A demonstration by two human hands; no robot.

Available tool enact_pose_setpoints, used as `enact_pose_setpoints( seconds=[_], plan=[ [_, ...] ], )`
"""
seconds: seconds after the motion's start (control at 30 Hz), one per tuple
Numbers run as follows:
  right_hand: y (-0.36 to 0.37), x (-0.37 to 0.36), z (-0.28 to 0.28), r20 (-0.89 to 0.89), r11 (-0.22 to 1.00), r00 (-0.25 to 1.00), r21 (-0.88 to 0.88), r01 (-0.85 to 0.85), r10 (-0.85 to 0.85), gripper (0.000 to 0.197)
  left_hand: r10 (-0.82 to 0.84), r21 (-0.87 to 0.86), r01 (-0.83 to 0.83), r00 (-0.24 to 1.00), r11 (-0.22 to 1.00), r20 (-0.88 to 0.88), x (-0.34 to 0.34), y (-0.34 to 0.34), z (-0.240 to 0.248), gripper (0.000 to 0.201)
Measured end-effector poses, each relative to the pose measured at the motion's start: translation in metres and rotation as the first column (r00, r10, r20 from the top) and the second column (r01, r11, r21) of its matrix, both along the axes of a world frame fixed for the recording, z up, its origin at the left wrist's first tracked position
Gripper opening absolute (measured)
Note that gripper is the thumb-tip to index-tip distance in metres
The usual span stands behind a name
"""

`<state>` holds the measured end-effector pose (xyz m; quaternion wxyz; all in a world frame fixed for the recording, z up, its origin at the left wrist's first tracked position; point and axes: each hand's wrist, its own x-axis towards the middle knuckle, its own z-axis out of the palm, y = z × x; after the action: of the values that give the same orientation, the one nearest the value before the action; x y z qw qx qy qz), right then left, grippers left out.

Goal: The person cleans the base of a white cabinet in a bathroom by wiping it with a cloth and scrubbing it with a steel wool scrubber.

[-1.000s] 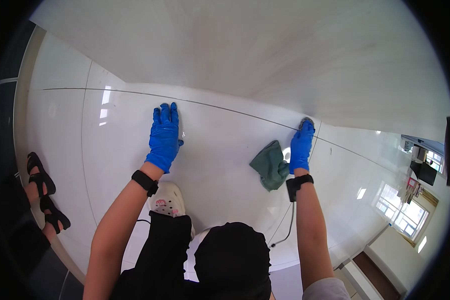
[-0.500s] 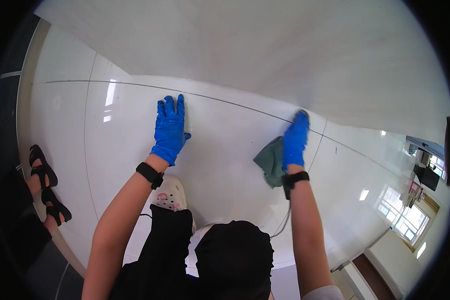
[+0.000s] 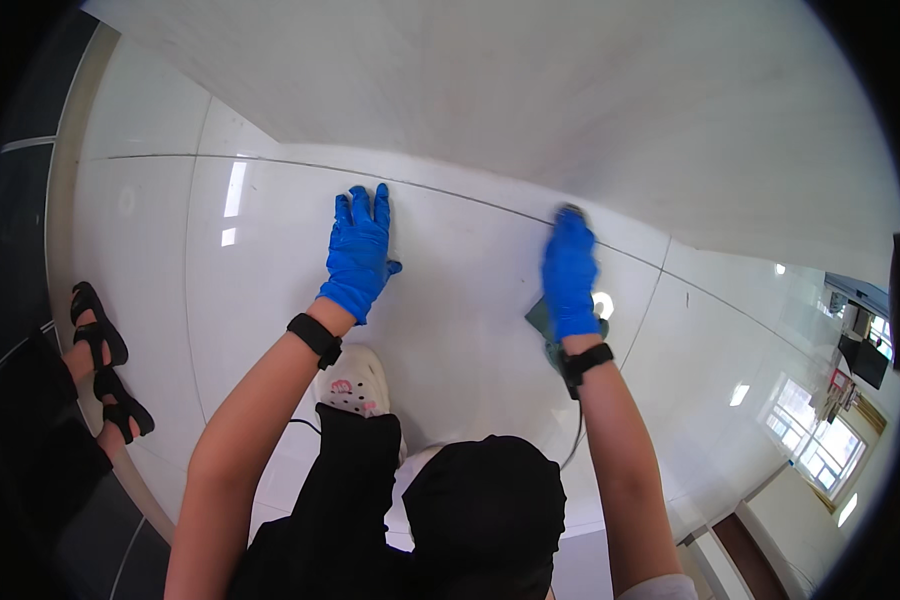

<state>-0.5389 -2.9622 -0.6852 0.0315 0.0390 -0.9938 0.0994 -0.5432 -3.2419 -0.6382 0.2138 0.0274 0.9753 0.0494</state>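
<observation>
Blue-gloved, the left hand [image 3: 359, 255] lay palm down on the white tiled floor [image 3: 460, 300] just left of the frame's centre, its fingers straight and slightly spread, with nothing in its grasp. Right of centre, the right hand [image 3: 570, 275], also blue-gloved and blurred, covered most of a small dark object [image 3: 572, 210] at its fingertips, near the lower edge of the pale panel [image 3: 530, 90] filling the upper frame; how firmly it gripped could not be told. Below that hand, a green cloth [image 3: 537, 317] showed, partly hidden by the glove and wrist.
</observation>
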Motion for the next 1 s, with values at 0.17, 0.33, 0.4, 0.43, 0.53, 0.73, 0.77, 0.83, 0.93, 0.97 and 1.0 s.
enact_pose_setpoints(
  seconds=[0.17, 0.33, 0.4, 0.43, 0.53, 0.73, 0.77, 0.83, 0.93, 0.97, 1.0],
  plan=[
    [-0.144, -0.041, -0.008, 0.155, 0.839, 0.967, -0.536, -0.09, 0.202, 0.036, 0.027, 0.048, -0.026, 0.999, 0.998, -0.02, 0.003, 0.0, -0.01, 0.108],
    [-0.109, -0.039, -0.004, -0.153, 0.872, 0.946, -0.367, -0.323, 0.286, 0.034, 0.007, 0.097, -0.003, 0.999, 0.995, -0.039, 0.004, -0.012, -0.003, 0.105],
    [-0.066, -0.03, -0.002, -0.127, 0.948, 0.951, -0.117, -0.298, 0.283, 0.038, 0.026, 0.084, -0.025, 1.0, 0.996, -0.013, 0.005, -0.013, -0.002, 0.106],
    [-0.047, -0.026, 0.002, -0.12, 0.973, 0.966, -0.005, -0.231, 0.229, 0.036, 0.028, 0.085, -0.028, 1.0, 0.996, 0.003, 0.002, -0.011, -0.002, 0.107],
    [-0.038, -0.019, 0.008, -0.197, 0.957, 0.979, -0.289, -0.01, -0.049, 0.029, 0.032, 0.114, -0.029, 0.999, 0.993, -0.026, 0.004, -0.005, -0.005, 0.104],
    [-0.138, -0.044, 0.014, -0.103, 0.954, 0.966, -0.164, -0.252, 0.237, 0.036, 0.035, 0.104, -0.035, 0.999, 0.994, 0.009, 0.004, -0.013, -0.003, 0.103],
    [-0.122, -0.042, 0.007, -0.151, 0.925, 0.935, -0.164, -0.343, 0.32, 0.034, 0.033, 0.121, -0.033, 0.999, 0.992, 0.008, 0.005, -0.015, -0.002, 0.103],
    [-0.062, -0.032, -0.012, -0.161, 0.963, 0.955, -0.061, -0.262, 0.25, 0.034, 0.033, 0.151, -0.032, 0.999, 0.988, -0.001, 0.002, -0.011, -0.001, 0.103],
    [-0.007, -0.019, -0.007, -0.069, 0.986, 0.995, -0.151, 0.067, -0.078, 0.033, 0.035, 0.146, -0.028, 0.998, 0.989, -0.045, 0.002, -0.007, -0.003, 0.103],
    [-0.005, -0.018, -0.01, -0.127, 0.999, 0.992, -0.046, 0.017, -0.023, 0.033, 0.037, 0.125, -0.034, 0.999, 0.992, -0.026, 0.002, -0.007, -0.001, 0.103],
    [0.0, -0.019, -0.007, -0.183, 0.997, 0.982, 0.073, -0.023, 0.036, 0.033, 0.036, 0.116, -0.034, 0.999, 0.993, -0.012, 0.0, -0.002, -0.001, 0.103]
  ],
)
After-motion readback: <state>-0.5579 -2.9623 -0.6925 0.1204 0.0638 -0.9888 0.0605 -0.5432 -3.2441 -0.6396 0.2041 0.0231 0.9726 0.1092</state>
